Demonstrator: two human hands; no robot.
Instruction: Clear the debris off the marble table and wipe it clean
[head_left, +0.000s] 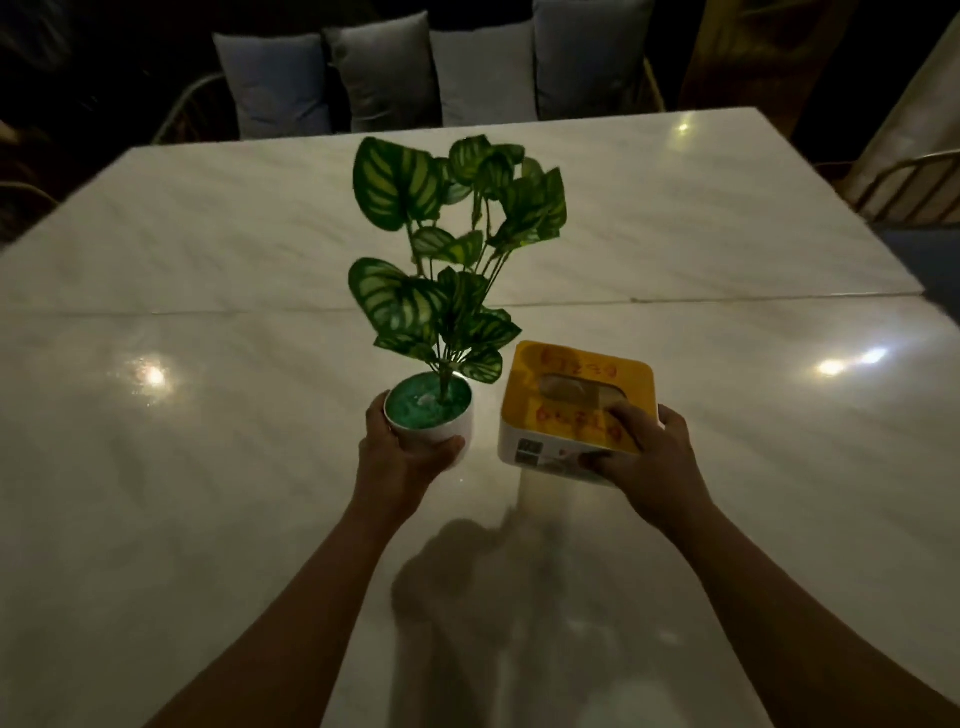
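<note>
**White marble table (208, 467), both hands full**

Over the table, the left hand (400, 460) cups the small white pot (457, 425) of a leafy green plant (457, 234). Just right of the pot, the right hand (657, 457) grips a yellow-topped box (566, 384). Grey cushions (379, 78) stand well beyond the pot, and a chair (906, 179) far to its right

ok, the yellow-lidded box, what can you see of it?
The yellow-lidded box is squarish with rounded corners: yellow top with a central slot, blurred red writing above and below it, white sides, a label on the near side. The right hand grips its near right corner, thumb on the side. It is tilted, just right of the potted plant.
</note>
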